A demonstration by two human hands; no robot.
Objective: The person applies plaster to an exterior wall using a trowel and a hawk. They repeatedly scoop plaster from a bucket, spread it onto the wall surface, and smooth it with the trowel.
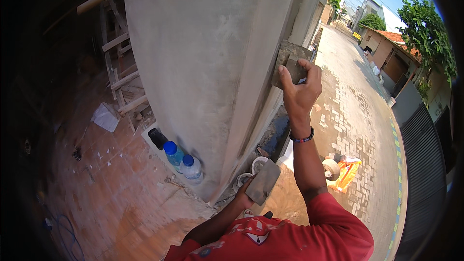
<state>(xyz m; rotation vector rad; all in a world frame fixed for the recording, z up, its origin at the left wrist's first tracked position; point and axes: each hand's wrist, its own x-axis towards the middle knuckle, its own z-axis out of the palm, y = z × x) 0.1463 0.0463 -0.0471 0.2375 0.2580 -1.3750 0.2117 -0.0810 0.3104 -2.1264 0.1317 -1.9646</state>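
A smooth grey wall (pixel 193 67) stands between a littered tiled floor (pixel 101 179) and a sunlit paved lane (pixel 355 101). By the wall's right edge, the right hand (pixel 302 89) grips a rough, squarish grey-brown block (pixel 292 57), thumb and fingers spread; lower, the left hand (pixel 243 193) grasps a flat grey board (pixel 264 182).

Place: a small building site beside a residential street
Grey wall (pixel 193 58): bare cement, unpainted, standing between tiled floor and paving
Wooden frame (pixel 124 80): rough timber rungs, left of the grey wall
Tiled floor (pixel 96 188): dusty, strewn with scraps, left of the grey wall
Buckets (pixel 253 166): at the grey wall's foot, on its right side
Paved street (pixel 355 130): right of the grey wall, an orange-roofed house (pixel 398 39) across it
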